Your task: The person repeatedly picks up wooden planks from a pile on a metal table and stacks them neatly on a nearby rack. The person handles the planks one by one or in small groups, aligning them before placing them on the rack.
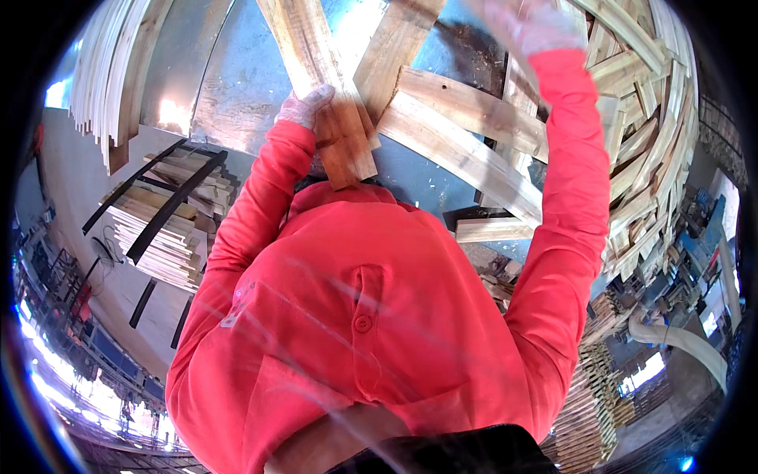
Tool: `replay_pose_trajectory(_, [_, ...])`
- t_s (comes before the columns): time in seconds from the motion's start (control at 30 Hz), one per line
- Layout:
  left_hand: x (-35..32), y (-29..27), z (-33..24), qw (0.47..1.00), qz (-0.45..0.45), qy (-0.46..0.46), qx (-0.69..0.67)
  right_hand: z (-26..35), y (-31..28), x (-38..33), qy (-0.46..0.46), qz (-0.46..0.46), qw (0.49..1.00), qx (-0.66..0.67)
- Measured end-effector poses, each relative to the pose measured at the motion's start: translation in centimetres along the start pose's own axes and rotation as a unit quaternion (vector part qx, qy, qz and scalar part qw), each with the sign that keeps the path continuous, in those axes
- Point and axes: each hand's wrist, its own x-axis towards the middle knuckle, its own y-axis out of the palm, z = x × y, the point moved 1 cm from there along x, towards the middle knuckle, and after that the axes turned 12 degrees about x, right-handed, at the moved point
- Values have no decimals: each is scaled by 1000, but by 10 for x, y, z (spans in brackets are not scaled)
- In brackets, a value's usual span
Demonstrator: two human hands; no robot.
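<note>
My left hand (306, 107), in a pale glove, is closed on the edge of a wooden board (304, 47) with its thumb on top. This board slants toward my chest, and a darker reddish board end (345, 158) shows at its near end. Up at the top right, my right hand (545, 30) is smeared by motion and partly washed out. It is nearest to a blurred board; whether its fingers grip that board cannot be made out. Loose boards lie crossed between my hands, among them a pale plank (458, 154) and a brown plank (474, 110).
Boards lie on a metal-topped table (237, 87). A row of stacked strips (110, 71) stands at its far left. To the right rises a big jumbled pile of boards (647, 134). Lower left, a rack with black bars (178, 205) holds more stacked wood.
</note>
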Motion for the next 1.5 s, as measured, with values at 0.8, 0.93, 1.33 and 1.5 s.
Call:
replay_pose_trajectory(0.8, [-7, -89, -17, 970, -60, 32, 233, 203, 202, -125, 12, -69, 974, 216])
replay_pose_trajectory(0.93, [-59, -134, -93, 883, -141, -44, 445, 216, 197, -123, 68, -105, 954, 272])
replay_pose_trajectory(1.33, [-52, -177, -48, 798, -233, 27, 555, 190, -39, 55, 3, -320, 771, 551])
replay_pose_trajectory(1.5, [-47, -173, -66, 810, -199, 20, 552, 143, -113, 112, 66, -262, 867, 419])
